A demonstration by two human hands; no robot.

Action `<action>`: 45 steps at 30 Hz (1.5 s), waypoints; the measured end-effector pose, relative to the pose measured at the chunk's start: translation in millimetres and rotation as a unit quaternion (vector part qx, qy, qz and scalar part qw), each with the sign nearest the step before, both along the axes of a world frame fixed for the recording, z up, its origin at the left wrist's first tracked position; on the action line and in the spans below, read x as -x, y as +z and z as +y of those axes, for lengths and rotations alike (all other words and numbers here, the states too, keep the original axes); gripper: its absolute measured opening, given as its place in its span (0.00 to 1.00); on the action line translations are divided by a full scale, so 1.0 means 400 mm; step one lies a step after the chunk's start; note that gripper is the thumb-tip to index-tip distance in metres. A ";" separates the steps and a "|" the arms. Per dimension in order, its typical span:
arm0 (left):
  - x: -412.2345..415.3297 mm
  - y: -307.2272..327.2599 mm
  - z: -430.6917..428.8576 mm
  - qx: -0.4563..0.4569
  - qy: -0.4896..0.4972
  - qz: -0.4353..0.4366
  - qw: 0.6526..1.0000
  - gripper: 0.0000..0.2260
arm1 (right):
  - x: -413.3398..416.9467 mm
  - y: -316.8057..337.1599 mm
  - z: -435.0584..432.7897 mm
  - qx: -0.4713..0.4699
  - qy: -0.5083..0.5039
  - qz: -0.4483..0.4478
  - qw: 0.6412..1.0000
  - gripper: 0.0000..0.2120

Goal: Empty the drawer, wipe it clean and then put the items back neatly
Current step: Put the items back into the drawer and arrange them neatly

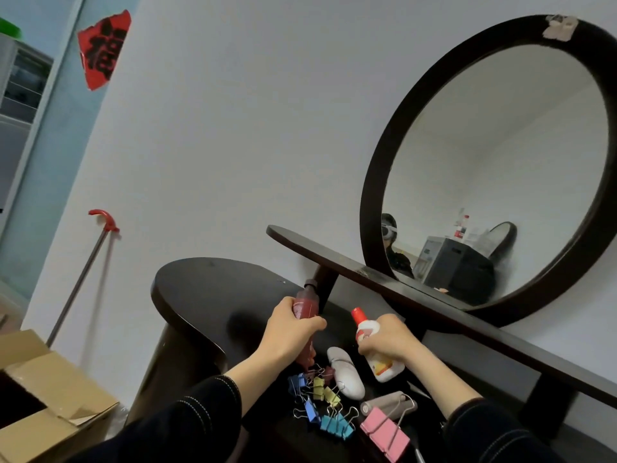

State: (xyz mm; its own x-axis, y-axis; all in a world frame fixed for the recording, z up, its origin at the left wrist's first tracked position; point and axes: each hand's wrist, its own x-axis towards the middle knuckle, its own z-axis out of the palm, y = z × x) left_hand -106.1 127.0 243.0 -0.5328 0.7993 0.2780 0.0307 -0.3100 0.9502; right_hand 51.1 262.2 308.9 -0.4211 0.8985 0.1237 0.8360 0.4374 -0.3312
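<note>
Likely emptying step: left hand (293,325) fingers clamped round red bottle (305,305), right hand (387,339) round white bottle (384,369); next, park both clear of binder clips (334,424) below the fingers.

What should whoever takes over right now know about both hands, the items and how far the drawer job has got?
Left hand: grips a dark red bottle, held above the dressing table.
Right hand: grips a white bottle with a red cap.
Below the hands, on a dark surface: coloured binder clips, a large pink clip, a white oval item and a grey roller. I cannot tell whether that surface is the drawer or the tabletop.
Done: unclear; no cloth is in view.
Left: place both bottles, then finish the rest of the job.
</note>
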 end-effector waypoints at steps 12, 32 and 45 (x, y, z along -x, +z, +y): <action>-0.010 0.002 -0.003 0.024 0.018 0.031 0.999 0.18 | 0.016 0.044 -0.106 0.312 -0.001 0.074 0.947 0.26; -0.007 -0.009 -0.008 0.018 0.023 0.009 1.000 0.18 | 0.122 0.023 -0.111 0.092 -0.039 -0.142 0.985 0.24; -0.008 -0.006 -0.006 0.032 0.003 -0.020 0.999 0.22 | 0.093 0.027 -0.086 0.050 0.002 -0.041 0.998 0.18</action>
